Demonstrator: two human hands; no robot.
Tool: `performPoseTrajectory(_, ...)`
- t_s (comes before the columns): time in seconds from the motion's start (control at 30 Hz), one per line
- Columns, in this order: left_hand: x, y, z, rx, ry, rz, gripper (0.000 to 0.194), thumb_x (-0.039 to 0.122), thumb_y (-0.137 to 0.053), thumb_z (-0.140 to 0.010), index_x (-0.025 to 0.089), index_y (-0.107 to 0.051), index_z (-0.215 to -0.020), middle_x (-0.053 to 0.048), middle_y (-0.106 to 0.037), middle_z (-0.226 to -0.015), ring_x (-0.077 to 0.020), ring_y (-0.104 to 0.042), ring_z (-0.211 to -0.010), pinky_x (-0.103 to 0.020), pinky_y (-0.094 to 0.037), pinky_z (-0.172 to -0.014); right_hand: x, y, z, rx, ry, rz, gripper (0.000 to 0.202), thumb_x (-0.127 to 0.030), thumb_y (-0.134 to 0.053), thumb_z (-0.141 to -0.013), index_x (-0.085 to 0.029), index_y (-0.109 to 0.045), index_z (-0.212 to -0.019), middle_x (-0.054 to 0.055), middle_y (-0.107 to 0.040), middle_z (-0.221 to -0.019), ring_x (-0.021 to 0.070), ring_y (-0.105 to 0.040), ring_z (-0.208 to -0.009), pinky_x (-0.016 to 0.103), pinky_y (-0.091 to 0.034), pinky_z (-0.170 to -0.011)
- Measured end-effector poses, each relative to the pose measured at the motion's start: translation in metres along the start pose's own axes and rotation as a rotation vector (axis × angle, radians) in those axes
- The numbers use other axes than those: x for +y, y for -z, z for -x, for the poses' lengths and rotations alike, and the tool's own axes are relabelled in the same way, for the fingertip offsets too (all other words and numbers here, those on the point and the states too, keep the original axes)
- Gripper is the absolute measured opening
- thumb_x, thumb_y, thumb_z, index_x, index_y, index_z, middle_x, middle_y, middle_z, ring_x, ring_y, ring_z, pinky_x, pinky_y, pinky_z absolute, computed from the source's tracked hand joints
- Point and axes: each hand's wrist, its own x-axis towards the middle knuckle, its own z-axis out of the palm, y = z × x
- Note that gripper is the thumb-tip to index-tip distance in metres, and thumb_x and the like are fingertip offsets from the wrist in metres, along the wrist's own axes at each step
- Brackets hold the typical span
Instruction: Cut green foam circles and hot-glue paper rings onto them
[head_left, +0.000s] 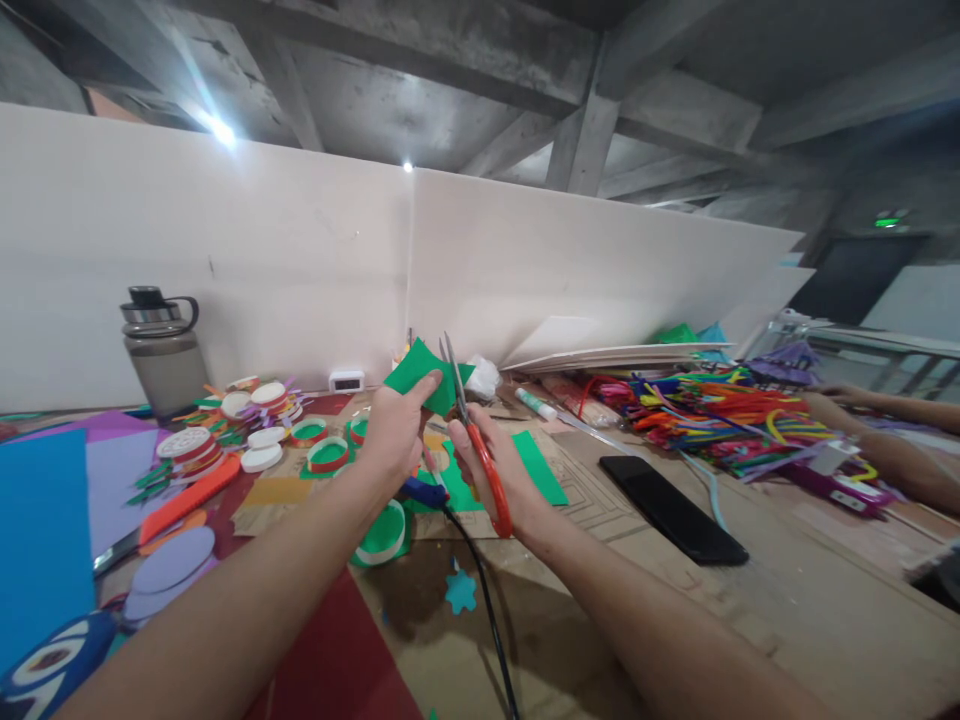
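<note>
Near the middle of the view, my left hand (397, 430) pinches a piece of green paper (416, 370), thumb on top. My right hand (499, 465) is closed round the red handles of a pair of scissors (487, 470). The blades point up and stand slightly apart, at the right part of the green paper. Below my hands lie another green sheet (541, 468) and a blue tool with a black cable (426, 492), partly hidden. Green discs with pale rims (382, 532) sit left of them.
A bottle (166, 355), an orange cutter (187, 498) and a blue sheet (45, 540) are at the left. A black phone (673, 508) and colourful pipe cleaners (720, 412) lie right. Another person's arms (885, 450) reach in at the right edge.
</note>
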Motion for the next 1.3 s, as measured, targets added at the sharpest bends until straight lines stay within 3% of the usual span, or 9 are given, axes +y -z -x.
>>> performPoseTrajectory(0.3,0.0001,0.0017,-0.0025,-0.049,0.040,-0.011,0.024,0.022,-0.081,-0.056,0.019,-0.065,-0.074,-0.001,-0.065,-0.058,-0.0200,-0.066,-0.063,-0.029,-0.053,-0.056,-0.0009,0.0002,0.0005,0.016,0.016,0.038,0.029,-0.049,-0.059,-0.083,-0.023,-0.048,-0.081,-0.007,-0.043,-0.057,0.0065,-0.037,-0.044,0.019,-0.031,-0.040)
performPoseTrajectory(0.53,0.0036,-0.0010,-0.0003,-0.132,-0.030,0.020,0.022,0.025,-0.080,-0.057,0.015,-0.064,-0.070,-0.001,-0.069,-0.067,-0.0148,-0.062,-0.058,-0.027,-0.050,-0.060,0.0024,0.0007,0.0011,0.021,0.006,0.047,0.030,-0.051,-0.059,-0.082,-0.023,-0.048,-0.080,-0.007,-0.041,-0.057,0.0072,-0.038,-0.044,0.020,-0.032,-0.040)
performPoseTrajectory(0.93,0.0045,0.0011,-0.0029,-0.102,-0.035,0.012,0.030,0.029,-0.082,-0.055,0.014,-0.066,-0.076,-0.003,-0.070,-0.076,-0.0141,-0.063,-0.061,-0.029,-0.049,-0.067,0.0021,0.0001,0.0035,0.032,0.008,0.058,0.031,-0.053,-0.059,-0.082,-0.023,-0.049,-0.080,-0.007,-0.042,-0.057,0.0071,-0.039,-0.044,0.019,-0.032,-0.040)
performPoseTrajectory(1.3,0.0059,0.0038,-0.0059,-0.151,-0.041,-0.083,0.022,0.031,-0.077,-0.062,0.015,-0.063,-0.068,0.000,-0.064,-0.058,-0.0112,-0.056,-0.048,-0.022,-0.041,-0.048,-0.0011,0.0008,0.0039,0.030,0.010,0.090,0.028,-0.050,-0.055,-0.084,-0.023,-0.055,-0.089,-0.007,-0.042,-0.055,0.0076,-0.037,-0.043,0.020,-0.030,-0.039)
